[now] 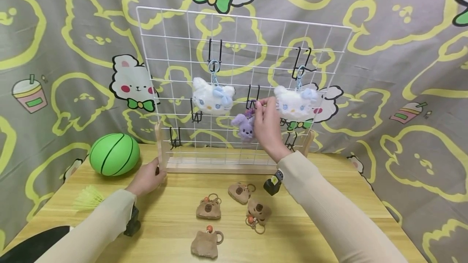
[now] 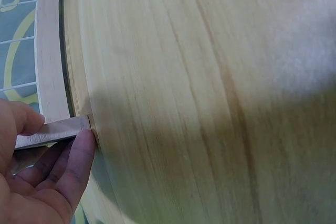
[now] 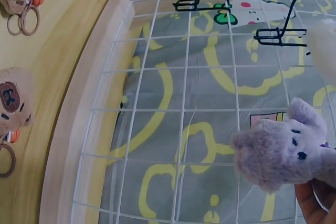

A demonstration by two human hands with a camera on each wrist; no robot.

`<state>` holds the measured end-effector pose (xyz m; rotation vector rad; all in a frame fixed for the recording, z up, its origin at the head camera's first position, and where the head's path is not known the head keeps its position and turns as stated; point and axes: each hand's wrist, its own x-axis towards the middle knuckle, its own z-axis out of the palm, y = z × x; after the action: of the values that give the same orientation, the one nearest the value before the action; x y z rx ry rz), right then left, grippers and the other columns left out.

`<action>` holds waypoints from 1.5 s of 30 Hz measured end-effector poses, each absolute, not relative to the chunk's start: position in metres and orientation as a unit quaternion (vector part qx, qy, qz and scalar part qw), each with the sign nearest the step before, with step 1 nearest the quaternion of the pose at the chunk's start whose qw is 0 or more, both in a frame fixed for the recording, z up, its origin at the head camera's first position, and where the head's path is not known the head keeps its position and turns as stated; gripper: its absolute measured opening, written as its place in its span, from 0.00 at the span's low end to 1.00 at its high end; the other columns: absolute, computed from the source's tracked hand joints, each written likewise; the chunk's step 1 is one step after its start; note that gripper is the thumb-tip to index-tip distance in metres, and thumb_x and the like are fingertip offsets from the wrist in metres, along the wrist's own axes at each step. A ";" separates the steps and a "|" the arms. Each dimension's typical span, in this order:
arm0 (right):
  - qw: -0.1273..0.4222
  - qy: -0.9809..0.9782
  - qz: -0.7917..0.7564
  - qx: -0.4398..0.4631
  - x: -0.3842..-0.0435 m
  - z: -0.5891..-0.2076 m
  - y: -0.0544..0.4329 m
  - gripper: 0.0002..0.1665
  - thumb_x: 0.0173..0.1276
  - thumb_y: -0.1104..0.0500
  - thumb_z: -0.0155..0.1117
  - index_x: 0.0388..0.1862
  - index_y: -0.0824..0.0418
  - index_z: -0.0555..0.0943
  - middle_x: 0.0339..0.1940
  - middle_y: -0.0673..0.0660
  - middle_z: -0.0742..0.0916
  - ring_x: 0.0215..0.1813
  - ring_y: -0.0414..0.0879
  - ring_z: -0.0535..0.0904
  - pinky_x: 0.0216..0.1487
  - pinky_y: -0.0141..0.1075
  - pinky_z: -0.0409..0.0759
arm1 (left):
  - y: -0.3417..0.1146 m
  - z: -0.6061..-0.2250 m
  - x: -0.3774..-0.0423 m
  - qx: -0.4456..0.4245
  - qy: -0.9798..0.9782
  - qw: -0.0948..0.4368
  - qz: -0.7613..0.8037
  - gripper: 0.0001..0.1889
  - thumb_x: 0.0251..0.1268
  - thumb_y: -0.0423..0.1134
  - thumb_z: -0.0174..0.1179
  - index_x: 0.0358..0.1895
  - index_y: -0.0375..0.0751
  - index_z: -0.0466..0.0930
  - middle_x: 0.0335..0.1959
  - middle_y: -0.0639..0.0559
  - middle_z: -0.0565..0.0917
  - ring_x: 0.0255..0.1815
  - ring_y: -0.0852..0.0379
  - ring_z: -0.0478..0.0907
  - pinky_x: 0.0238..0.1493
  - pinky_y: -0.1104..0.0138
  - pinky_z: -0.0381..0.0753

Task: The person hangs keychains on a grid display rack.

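My right hand (image 1: pixel 268 127) pinches the top of a purple plush keychain (image 1: pixel 244 127) at a black hook in the middle of a white wire grid (image 1: pixel 226 27). Whether its ring is over the hook cannot be told. In the right wrist view the purple plush (image 3: pixel 278 150) hangs in front of the wires, fingers at its upper end. My left hand (image 1: pixel 148 177) grips the wooden foot (image 2: pixel 58 129) of the grid stand, thumb on one side and fingers on the other. Two white cat plush keychains, the left one (image 1: pixel 213 98) and the right one (image 1: pixel 295 104), hang from upper hooks.
Several brown plush keychains (image 1: pixel 209 208) lie on the wooden table (image 1: pixel 157 230) before the stand. A green ball (image 1: pixel 115 154) and a yellow shuttlecock (image 1: pixel 89 198) are at the left. More black hooks (image 1: pixel 175 138) sit low on the grid. A patterned curtain (image 1: pixel 87 15) hangs behind.
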<state>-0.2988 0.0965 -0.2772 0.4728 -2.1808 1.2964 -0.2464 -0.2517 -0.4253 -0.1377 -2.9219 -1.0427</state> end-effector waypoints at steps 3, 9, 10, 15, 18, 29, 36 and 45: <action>0.274 -0.816 0.481 0.166 -0.301 -0.278 0.096 0.15 0.87 0.57 0.42 0.56 0.69 0.68 0.45 0.68 0.91 0.42 0.60 0.87 0.35 0.38 0.69 | -0.251 -0.425 -0.247 -0.045 -0.940 0.014 -0.338 0.28 0.76 0.33 0.53 0.71 0.18 0.62 0.36 0.36 0.85 0.26 0.55 0.76 0.26 0.64 0.75; 0.269 -0.823 0.479 0.144 -0.301 -0.279 0.095 0.15 0.87 0.57 0.43 0.58 0.68 0.69 0.44 0.67 0.91 0.40 0.59 0.86 0.38 0.38 0.74 | -0.251 -0.425 -0.247 -0.048 -0.939 0.012 -0.341 0.29 0.76 0.32 0.53 0.73 0.17 0.60 0.40 0.33 0.86 0.28 0.55 0.77 0.27 0.64 0.76; 0.269 -0.824 0.477 0.143 -0.301 -0.280 0.095 0.15 0.87 0.57 0.43 0.58 0.68 0.69 0.43 0.67 0.92 0.35 0.57 0.85 0.36 0.37 0.74 | -0.252 -0.425 -0.247 -0.049 -0.939 0.011 -0.341 0.30 0.75 0.32 0.53 0.74 0.17 0.59 0.40 0.32 0.85 0.28 0.55 0.77 0.27 0.64 0.76; 0.255 -0.826 0.482 0.143 -0.299 -0.284 0.095 0.14 0.86 0.58 0.47 0.60 0.67 0.68 0.44 0.68 0.91 0.32 0.53 0.84 0.31 0.37 0.78 | -0.253 -0.425 -0.248 -0.048 -0.939 0.011 -0.341 0.30 0.75 0.32 0.53 0.74 0.17 0.59 0.40 0.32 0.85 0.28 0.54 0.78 0.27 0.63 0.77; 0.254 -0.823 0.484 0.153 -0.296 -0.287 0.095 0.16 0.85 0.58 0.48 0.62 0.68 0.68 0.49 0.69 0.90 0.46 0.58 0.89 0.39 0.41 0.83 | -0.253 -0.425 -0.248 -0.047 -0.939 0.012 -0.341 0.29 0.75 0.32 0.53 0.73 0.18 0.61 0.39 0.32 0.85 0.29 0.54 0.77 0.27 0.63 0.76; 0.204 -0.825 0.491 0.190 -0.276 -0.310 0.105 0.20 0.86 0.55 0.47 0.66 0.67 0.65 0.57 0.67 0.82 0.58 0.57 0.84 0.59 0.44 0.87 | -0.253 -0.424 -0.246 -0.045 -0.939 0.011 -0.341 0.27 0.76 0.32 0.53 0.71 0.19 0.62 0.37 0.34 0.84 0.27 0.54 0.75 0.26 0.63 0.75; 0.182 -0.845 0.464 0.193 -0.268 -0.329 0.115 0.25 0.83 0.60 0.50 0.72 0.71 0.62 0.65 0.71 0.80 0.67 0.61 0.80 0.69 0.48 0.81 | -0.254 -0.425 -0.247 -0.047 -0.939 0.015 -0.340 0.27 0.75 0.32 0.52 0.71 0.18 0.62 0.38 0.34 0.84 0.27 0.54 0.74 0.26 0.64 0.73; 0.157 -0.883 0.414 0.156 -0.264 -0.357 0.123 0.19 0.81 0.60 0.55 0.64 0.70 0.68 0.56 0.67 0.83 0.58 0.60 0.82 0.63 0.51 0.82 | -0.253 -0.424 -0.247 -0.051 -0.939 0.019 -0.339 0.28 0.75 0.32 0.53 0.71 0.17 0.62 0.38 0.34 0.84 0.27 0.54 0.74 0.26 0.64 0.73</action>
<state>-0.2645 0.1226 -0.3572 0.4461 -2.5274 1.1841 -0.2471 -0.2534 -0.4244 -0.1575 -2.9155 -1.0517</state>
